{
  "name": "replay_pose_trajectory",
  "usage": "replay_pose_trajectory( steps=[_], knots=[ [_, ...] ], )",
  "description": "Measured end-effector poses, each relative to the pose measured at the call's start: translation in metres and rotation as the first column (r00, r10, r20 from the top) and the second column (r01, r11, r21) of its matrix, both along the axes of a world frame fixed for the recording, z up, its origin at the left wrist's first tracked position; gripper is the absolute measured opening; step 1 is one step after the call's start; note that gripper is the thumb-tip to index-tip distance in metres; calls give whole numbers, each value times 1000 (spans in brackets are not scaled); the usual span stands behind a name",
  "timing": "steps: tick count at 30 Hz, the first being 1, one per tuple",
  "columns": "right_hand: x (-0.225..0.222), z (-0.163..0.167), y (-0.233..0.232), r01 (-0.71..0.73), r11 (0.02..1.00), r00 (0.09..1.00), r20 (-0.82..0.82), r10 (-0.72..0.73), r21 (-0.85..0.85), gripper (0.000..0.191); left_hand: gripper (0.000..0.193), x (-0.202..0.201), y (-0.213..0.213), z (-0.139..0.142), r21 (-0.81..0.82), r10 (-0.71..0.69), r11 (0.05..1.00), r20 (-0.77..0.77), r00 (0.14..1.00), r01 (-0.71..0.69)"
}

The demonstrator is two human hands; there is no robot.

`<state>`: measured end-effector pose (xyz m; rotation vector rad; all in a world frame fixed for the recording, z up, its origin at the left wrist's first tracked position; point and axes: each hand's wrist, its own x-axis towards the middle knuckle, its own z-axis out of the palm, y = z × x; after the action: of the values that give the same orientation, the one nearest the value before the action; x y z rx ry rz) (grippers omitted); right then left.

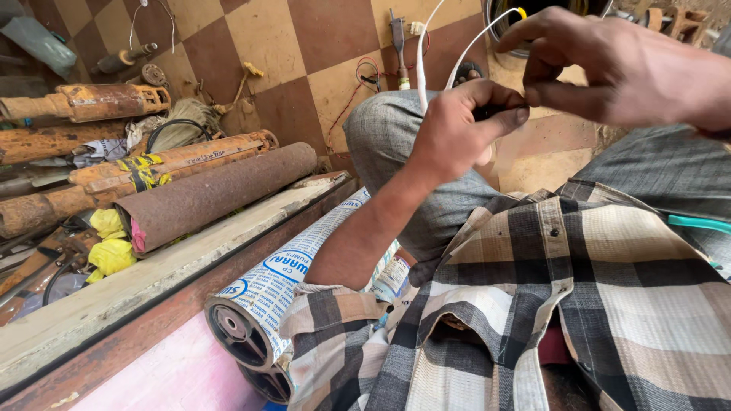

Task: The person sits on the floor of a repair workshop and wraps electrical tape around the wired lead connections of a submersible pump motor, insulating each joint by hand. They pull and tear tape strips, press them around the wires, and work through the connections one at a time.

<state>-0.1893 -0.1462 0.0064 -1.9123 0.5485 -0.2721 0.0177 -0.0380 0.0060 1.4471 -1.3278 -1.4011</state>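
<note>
- White wires (421, 68) run up from the left hand (457, 129), pinched tight in its fingers above the bent knee (388, 129).
- The right hand (609, 68) touches the left fingertips, fingers closed on a small dark bit.

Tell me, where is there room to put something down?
The checkered floor is bare between the rusty pipes and the knee. The wooden ledge beside the wrapped pipe is bare too. It is crowded on the left with pipes, rags and cables, and around both hands, which pinch white wires.
</note>
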Motion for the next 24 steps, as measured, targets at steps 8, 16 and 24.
replay_pose_trajectory(
  steps=[8, 16, 24],
  knots=[
    [-13, 6, 24, 79, 575, 981, 164, 98, -814, 53, 32, 21, -3, -2, 316, -6, 925, -541, 841, 210],
    [-14, 23, 14, 50, 774, 999, 21, -47, -631, 40, 29, 1, 11, -12, -267, -159, 955, -107, 981, 126],
    [16, 5, 4, 244, 967, 958, -175, -227, 78, 21, 31, -6, 15, -10, -686, 309, 560, 693, 651, 464]
  ],
)
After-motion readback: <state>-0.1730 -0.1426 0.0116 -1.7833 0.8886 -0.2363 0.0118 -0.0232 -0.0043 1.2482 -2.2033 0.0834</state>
